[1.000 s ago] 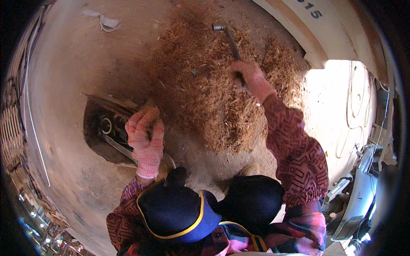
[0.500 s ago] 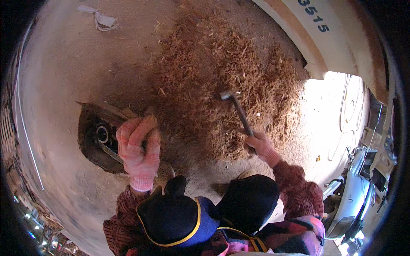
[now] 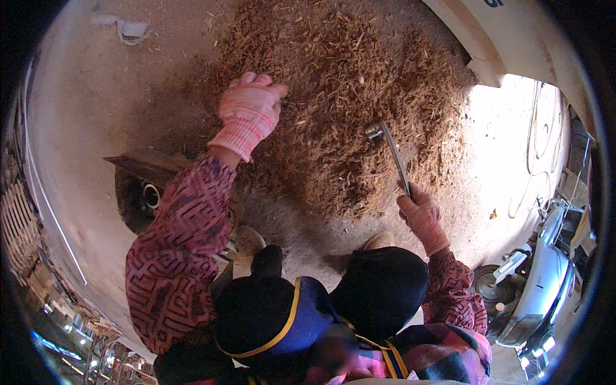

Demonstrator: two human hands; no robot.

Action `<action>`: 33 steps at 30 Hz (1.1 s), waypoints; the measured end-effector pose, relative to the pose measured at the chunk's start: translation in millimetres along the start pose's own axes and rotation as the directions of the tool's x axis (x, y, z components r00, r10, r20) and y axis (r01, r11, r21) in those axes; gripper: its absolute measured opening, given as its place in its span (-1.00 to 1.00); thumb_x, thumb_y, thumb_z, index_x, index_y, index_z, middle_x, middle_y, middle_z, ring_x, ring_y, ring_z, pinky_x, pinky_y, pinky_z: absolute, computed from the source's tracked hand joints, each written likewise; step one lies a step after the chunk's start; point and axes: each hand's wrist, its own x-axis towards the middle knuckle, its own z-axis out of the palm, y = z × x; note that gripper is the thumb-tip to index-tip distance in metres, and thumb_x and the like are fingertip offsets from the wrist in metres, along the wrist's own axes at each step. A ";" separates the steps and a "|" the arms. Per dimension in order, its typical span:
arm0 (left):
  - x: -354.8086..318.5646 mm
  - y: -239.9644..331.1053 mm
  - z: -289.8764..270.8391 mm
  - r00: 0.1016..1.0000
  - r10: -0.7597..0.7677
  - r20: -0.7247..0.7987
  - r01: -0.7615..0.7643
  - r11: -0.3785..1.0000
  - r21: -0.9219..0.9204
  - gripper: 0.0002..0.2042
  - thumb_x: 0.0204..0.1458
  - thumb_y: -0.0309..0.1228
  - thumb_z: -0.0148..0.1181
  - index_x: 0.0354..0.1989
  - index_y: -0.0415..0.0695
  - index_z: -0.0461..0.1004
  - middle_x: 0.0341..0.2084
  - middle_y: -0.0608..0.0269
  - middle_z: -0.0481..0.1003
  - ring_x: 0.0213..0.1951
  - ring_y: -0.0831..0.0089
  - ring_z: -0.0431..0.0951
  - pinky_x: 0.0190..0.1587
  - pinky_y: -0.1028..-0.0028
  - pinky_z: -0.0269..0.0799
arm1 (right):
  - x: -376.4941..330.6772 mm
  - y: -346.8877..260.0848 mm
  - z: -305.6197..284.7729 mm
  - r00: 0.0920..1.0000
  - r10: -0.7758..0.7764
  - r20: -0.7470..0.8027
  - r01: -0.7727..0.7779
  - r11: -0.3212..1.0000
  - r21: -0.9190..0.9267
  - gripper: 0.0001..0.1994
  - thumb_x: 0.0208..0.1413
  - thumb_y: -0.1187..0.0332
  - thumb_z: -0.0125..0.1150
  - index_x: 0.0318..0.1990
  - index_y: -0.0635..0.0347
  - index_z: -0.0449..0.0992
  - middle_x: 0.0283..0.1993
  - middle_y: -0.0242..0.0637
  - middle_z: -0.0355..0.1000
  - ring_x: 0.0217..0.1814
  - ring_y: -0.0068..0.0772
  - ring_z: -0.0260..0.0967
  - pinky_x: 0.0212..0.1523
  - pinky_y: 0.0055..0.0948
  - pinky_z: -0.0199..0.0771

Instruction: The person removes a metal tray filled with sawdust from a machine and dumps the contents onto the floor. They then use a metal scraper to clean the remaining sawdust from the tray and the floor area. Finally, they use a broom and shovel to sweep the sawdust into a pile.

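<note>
My right hand point(image 3: 421, 216), gloved, grips the end of a hammer-like metal tool point(image 3: 396, 157). A short cylindrical head sits crosswise at the tool's far end, above a spread of brown wood shavings point(image 3: 340, 154). My left hand point(image 3: 251, 114), in a pink-and-white knit glove, reaches out to the left edge of the shavings. Its back faces up and its fingers curl under. Whatever they hold, if anything, is hidden. Left of that forearm is a dark open container point(image 3: 131, 215), partly covered by my sleeve, with a metal ring point(image 3: 152, 196) inside.
A cream-coloured panel point(image 3: 513, 45) curves along the upper right. A silvery-blue machine housing point(image 3: 538, 282) stands at the right, near loose cables point(image 3: 534, 135). White scraps point(image 3: 131, 30) lie at the upper left. My knees point(image 3: 378, 289) are bent below the shavings.
My left hand has moved from beside the container up and forward to the shavings. My right hand has shifted slightly right and up, still gripping the tool. The view has shifted a little.
</note>
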 end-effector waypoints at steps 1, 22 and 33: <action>2.7 3.1 7.2 1.000 0.028 -0.010 -0.028 0.999 0.034 -0.86 -0.03 -0.24 0.22 -0.27 0.23 0.59 -0.26 0.39 0.43 -0.04 0.24 0.41 -0.04 0.26 0.42 | 3.6 -3.0 -2.6 0.999 -0.037 0.011 0.037 0.998 -0.043 -0.57 0.11 0.25 0.12 0.15 0.10 0.45 -0.59 -0.50 0.32 -0.61 -0.66 0.25 -0.56 -0.57 0.27; -14.1 -2.8 24.3 0.978 0.026 -0.205 -0.044 0.996 -0.083 -0.76 -0.11 -0.16 0.29 -0.22 0.18 0.58 -0.14 0.52 0.48 0.04 0.29 0.37 0.11 0.30 0.33 | 19.9 9.4 17.4 0.980 -0.197 -0.014 0.195 0.977 -0.081 -0.65 0.15 0.29 0.12 0.08 0.17 0.47 -0.55 -0.51 0.32 -0.57 -0.65 0.26 -0.53 -0.56 0.29; -41.4 5.8 31.8 0.973 -0.083 -0.214 0.092 0.995 0.031 -0.58 -0.11 -0.02 0.31 -0.05 0.17 0.51 0.04 0.44 0.39 0.13 0.26 0.28 0.17 0.25 0.24 | 6.6 -12.2 15.5 0.999 -0.054 -0.005 0.054 0.996 -0.076 -0.69 0.11 0.11 0.07 -0.15 0.12 0.49 -0.41 -0.08 0.47 -0.28 -0.07 0.49 -0.23 -0.19 0.42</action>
